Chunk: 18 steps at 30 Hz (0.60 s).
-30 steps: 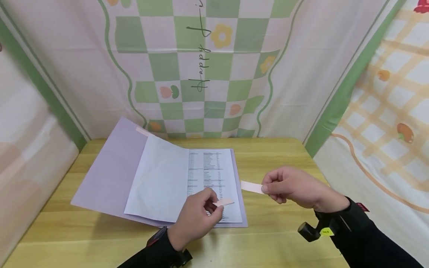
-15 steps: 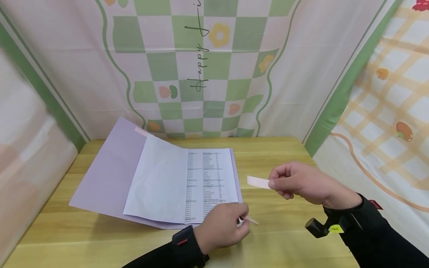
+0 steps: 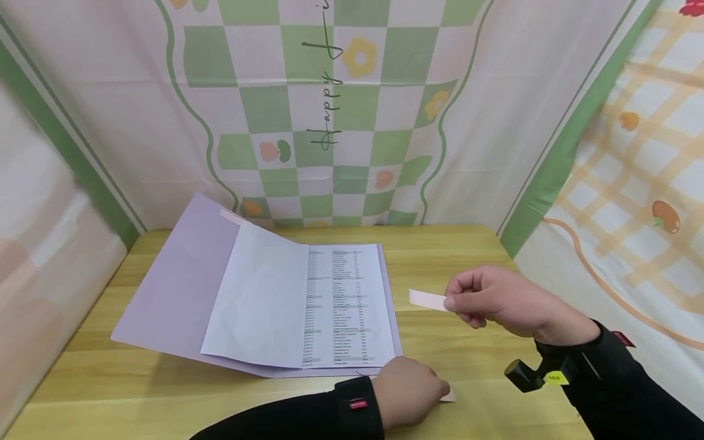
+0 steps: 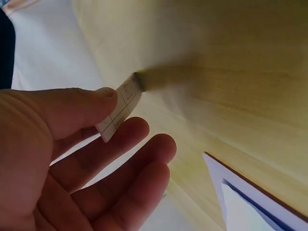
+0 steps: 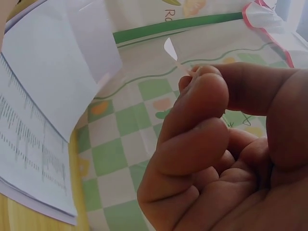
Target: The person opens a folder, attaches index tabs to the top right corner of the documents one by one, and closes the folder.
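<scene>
My right hand [image 3: 497, 302] pinches one end of a pale pink paper strip [image 3: 428, 299] above the table, to the right of an open lilac folder [image 3: 165, 299]. In the right wrist view, the strip [image 5: 171, 49] is seen nearly edge-on beyond the fingertips. Below the folder's lower right corner is my left hand [image 3: 411, 391], low over the table. Between its thumb and index finger it pinches a small piece of paper [image 4: 120, 108], printed with thin lines and small marks in the left wrist view. The other fingers are loosely bent.
Inside the folder lie a page with printed rows [image 3: 349, 305] and a turned, blank-looking page [image 3: 255, 299]. A pink strip [image 3: 233, 216] sits at the cover's upper edge. The wooden table [image 3: 110, 391] meets patterned cloth walls [image 3: 357, 110] behind and at both sides.
My left hand has moved right and down from over the printed page to the table beside the folder's corner, keeping the paper piece. My right hand has shifted slightly right with the strip.
</scene>
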Tool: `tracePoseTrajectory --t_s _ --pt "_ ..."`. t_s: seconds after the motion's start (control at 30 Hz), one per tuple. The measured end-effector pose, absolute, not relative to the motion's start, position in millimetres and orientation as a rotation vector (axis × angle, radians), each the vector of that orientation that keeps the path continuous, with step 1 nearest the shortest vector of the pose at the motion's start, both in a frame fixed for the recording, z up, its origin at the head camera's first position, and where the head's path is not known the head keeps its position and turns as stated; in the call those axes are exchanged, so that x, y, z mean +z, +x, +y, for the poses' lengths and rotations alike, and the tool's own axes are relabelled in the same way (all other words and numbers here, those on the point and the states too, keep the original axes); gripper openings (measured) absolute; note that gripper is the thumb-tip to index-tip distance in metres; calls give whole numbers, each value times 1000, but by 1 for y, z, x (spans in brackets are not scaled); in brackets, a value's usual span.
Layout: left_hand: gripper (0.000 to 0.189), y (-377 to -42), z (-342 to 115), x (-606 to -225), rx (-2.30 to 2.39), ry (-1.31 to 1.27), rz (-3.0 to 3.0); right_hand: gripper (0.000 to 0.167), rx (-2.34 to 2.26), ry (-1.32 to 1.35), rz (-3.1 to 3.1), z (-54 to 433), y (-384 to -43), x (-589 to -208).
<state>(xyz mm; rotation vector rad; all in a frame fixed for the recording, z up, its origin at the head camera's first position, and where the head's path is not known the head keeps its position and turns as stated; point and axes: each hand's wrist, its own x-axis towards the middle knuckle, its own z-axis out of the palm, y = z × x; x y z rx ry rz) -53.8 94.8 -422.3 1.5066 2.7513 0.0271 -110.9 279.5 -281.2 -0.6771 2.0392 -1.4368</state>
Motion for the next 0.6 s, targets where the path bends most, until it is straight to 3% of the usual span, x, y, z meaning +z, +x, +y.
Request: tracePoseTrajectory --t_s 0.23,0.6 --pt "25 -56 106 -431 -198 1546 2749 18 -1436 -666 2034 281 -111 -285" --pt "11 -66 122 -441 -414 1633 2710 19 -1430 -655 2032 282 -113 -288"
